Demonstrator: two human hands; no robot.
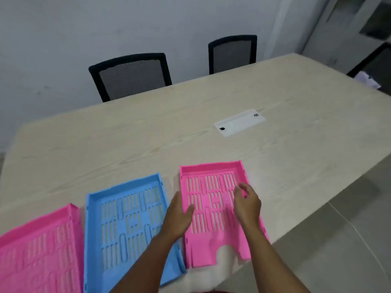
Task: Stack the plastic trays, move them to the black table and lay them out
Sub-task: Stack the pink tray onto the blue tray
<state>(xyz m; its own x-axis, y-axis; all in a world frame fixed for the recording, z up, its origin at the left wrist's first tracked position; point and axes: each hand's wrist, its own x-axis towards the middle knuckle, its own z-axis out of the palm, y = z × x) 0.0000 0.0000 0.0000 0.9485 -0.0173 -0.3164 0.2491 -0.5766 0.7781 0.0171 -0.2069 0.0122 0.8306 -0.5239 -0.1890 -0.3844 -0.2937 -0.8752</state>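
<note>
Three slotted plastic trays lie side by side near the front edge of a light wooden table (148,134). A pink tray (38,250) is at the left, a blue tray (124,225) in the middle, and another pink tray (211,208) at the right. My left hand (177,216) hovers at the right pink tray's left edge, fingers spread, thumb over its floor. My right hand (246,200) is over that tray's right side, fingers loosely curled, holding nothing.
A white cable cover plate (239,122) is set into the table beyond the trays. Two black mesh chairs (131,76) (232,53) stand at the far side against a grey wall. Another chair (374,66) is at the right. Tiled floor lies to the right.
</note>
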